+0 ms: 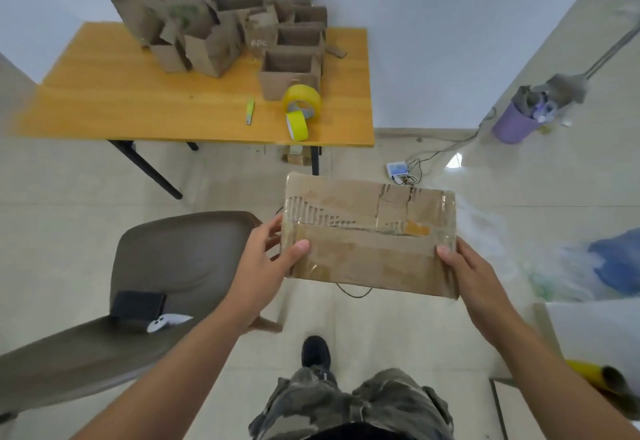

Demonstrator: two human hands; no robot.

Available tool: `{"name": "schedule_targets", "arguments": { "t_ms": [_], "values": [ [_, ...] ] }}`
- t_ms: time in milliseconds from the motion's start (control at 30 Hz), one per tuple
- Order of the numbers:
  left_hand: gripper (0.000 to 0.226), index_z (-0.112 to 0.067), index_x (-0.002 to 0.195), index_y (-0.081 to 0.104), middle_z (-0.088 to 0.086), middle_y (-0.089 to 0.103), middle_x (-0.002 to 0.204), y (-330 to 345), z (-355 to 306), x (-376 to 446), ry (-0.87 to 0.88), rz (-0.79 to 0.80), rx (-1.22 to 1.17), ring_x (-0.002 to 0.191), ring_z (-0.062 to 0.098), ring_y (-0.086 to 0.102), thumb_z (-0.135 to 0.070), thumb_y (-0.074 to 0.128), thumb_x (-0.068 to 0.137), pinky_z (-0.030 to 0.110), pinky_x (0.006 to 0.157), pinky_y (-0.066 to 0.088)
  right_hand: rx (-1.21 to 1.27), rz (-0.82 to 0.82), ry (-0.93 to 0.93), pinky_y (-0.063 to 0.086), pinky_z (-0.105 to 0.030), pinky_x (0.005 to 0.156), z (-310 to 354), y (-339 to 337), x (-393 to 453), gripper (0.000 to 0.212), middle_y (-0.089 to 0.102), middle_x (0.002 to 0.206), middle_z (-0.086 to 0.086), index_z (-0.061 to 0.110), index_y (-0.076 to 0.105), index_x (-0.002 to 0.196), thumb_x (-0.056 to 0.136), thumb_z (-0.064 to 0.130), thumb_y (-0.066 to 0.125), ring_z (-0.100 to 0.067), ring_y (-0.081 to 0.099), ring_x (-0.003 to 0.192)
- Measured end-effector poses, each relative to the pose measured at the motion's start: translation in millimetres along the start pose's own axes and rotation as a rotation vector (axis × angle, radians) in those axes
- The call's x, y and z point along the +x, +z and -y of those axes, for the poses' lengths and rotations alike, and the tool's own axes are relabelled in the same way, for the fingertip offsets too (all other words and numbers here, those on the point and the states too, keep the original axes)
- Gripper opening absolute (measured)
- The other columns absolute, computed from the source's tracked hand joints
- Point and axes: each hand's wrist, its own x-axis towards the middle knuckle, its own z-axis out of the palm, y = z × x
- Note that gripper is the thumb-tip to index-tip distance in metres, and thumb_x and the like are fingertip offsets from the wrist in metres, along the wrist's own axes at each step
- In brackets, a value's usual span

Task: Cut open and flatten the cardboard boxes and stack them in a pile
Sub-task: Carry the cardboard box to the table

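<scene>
Two hands hold one taped cardboard box [369, 235] in mid-air over the floor, in front of the person and short of the bench [194, 100]. Left hand [266, 259] grips the box's left edge, thumb on top, fingers wrapped around the side. Right hand [465, 273] grips the right edge the same way, thumb on the top face. Box is sealed: clear tape across the top, torn paper layer showing corrugation. Not cut yet.

Step looks like fetching/carrying a fresh box to the work spot. On the bench: a cluster of opened boxes [221, 27] standing upright at the far side, not flat, no clear flat pile seen. Green utility knife [250, 111] lies near the front edge, just left of two yellow tape rolls [301, 107].

Next move likely needs: box set down on the bench's bare front area, one hand freed to take the knife, then a slit along the taped seam. Chair [166, 266] stands at the left, near the path.
</scene>
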Motion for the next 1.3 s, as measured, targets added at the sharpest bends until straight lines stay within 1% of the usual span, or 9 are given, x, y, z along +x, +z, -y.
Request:
{"name": "schedule_targets", "arguments": {
  "t_ms": [133,233,367,433,567,767,900,1200,1300],
  "values": [
    [0.049,-0.034,0.134,0.048,-0.009,0.056,0.128,-11.3,-21.5,49.5,-0.003,-0.022,-0.026,0.111,0.003,0.058,-0.031,0.069,0.09,0.023,0.081,0.056,0.003,0.035,-0.024,0.049,-0.023,0.082,33.2,9.8,49.1,0.03,0.07,0.117,0.015,0.036,0.061,0.129,0.101,0.038,0.05,-0.001,0.066,0.103],
    [0.043,-0.027,0.134,0.052,-0.003,0.063,0.125,-17.0,-46.1,87.5,-0.009,-0.111,-0.11,0.107,0.005,0.063,-0.034,0.065,0.093,0.016,0.075,0.053,0.007,0.125,-0.075,0.047,-0.033,0.09,65.8,12.3,94.2,0.043,0.068,0.122,0.016,0.048,0.062,0.126,0.091,0.046,0.036,-0.004,0.063,0.108],
    [0.024,-0.015,0.122,0.06,-0.01,0.071,0.103,-21.2,-89.5,132.8,0.039,-0.245,-0.211,0.087,-0.003,0.065,-0.015,0.046,0.102,0.009,0.067,0.048,0.075,0.234,-0.177,0.046,-0.037,0.092,113.6,15.5,162.9,0.051,0.066,0.126,0.011,0.044,0.065,0.124,0.079,0.047,0.04,-0.012,0.061,0.114],
    [0.027,-0.021,0.118,0.062,-0.015,0.071,0.099,-25.2,-110.5,152.6,0.067,-0.301,-0.165,0.091,-0.002,0.065,-0.012,0.042,0.102,0.011,0.071,0.048,0.078,0.282,-0.232,0.046,-0.042,0.096,136.0,17.0,196.3,0.053,0.066,0.127,0.007,0.036,0.062,0.13,0.083,0.042,0.039,-0.014,0.06,0.116],
    [0.033,-0.025,0.126,0.061,-0.011,0.068,0.114,-37.2,-137.2,186.4,0.113,-0.422,-0.129,0.108,0.005,0.063,-0.026,0.048,0.096,0.022,0.084,0.047,0.094,0.344,-0.304,0.042,-0.051,0.107,175.9,21.6,259.5,0.058,0.061,0.136,0.005,0.025,0.054,0.14,0.086,0.04,0.041,-0.015,0.057,0.125],
    [0.046,-0.023,0.13,0.057,-0.012,0.065,0.116,-42.9,-142.9,220.0,0.174,-0.412,-0.151,0.104,-0.001,0.061,-0.03,0.049,0.085,0.013,0.078,0.049,0.09,0.441,-0.319,0.037,-0.056,0.111,202.2,35.0,311.9,0.059,0.061,0.136,0.004,0.03,0.052,0.142,0.085,0.038,0.04,-0.02,0.057,0.127],
    [0.061,-0.023,0.134,0.055,-0.008,0.062,0.126,-67.7,-139.2,266.6,0.19,-0.386,-0.171,0.113,0.006,0.059,-0.047,0.052,0.078,0.016,0.082,0.048,0.082,0.416,-0.292,0.039,-0.055,0.109,222.4,64.5,345.5,0.06,0.062,0.135,0.004,0.028,0.05,0.143,0.085,0.037,0.039,-0.02,0.058,0.125],
    [0.061,-0.021,0.14,0.051,-0.002,0.059,0.132,-153.0,-124.9,379.3,0.197,-0.349,-0.273,0.114,0.005,0.059,-0.043,0.054,0.083,0.013,0.08,0.047,0.003,0.354,-0.374,0.039,-0.055,0.109,281.7,171.1,416.2,0.054,0.059,0.139,0.005,0.031,0.048,0.145,0.094,0.039,0.033,-0.018,0.055,0.129],
    [0.069,-0.023,0.144,0.046,-0.001,0.058,0.134,-178.1,-131.9,410.0,0.221,-0.33,-0.248,0.119,0.013,0.057,-0.048,0.055,0.08,0.019,0.082,0.049,0.011,0.332,-0.416,0.038,-0.053,0.111,303.1,203.1,434.9,0.053,0.055,0.143,0.004,0.029,0.045,0.147,0.097,0.04,0.033,-0.017,0.05,0.133]
  ]
}}
